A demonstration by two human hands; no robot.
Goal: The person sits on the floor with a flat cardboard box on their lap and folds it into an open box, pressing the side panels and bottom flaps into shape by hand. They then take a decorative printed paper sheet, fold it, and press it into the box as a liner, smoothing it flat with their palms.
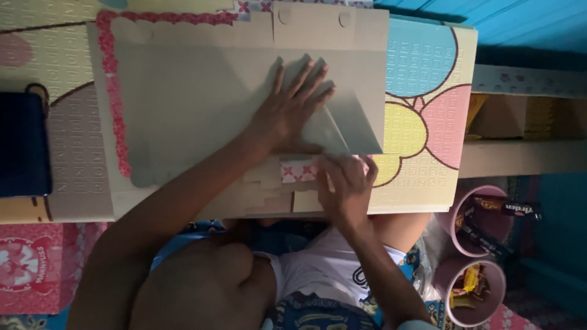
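Left hand (287,113) presses flat, fingers spread, on the cardboard sheet (202,91); right hand (345,183), just below it, pinches the folded corner flap (333,131).

Left hand (292,110) spread flat, right hand (346,186) curled, fingers pinching.

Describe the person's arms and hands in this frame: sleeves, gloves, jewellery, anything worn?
Both arms are bare from the bottom edge of the frame to the fingertips: no sleeves or gloves show. The left hand and right hand show no rings, watch or bracelets, though dim light hides fine detail. Fingernails look short and unpainted. The torso wears a white garment with dark print.
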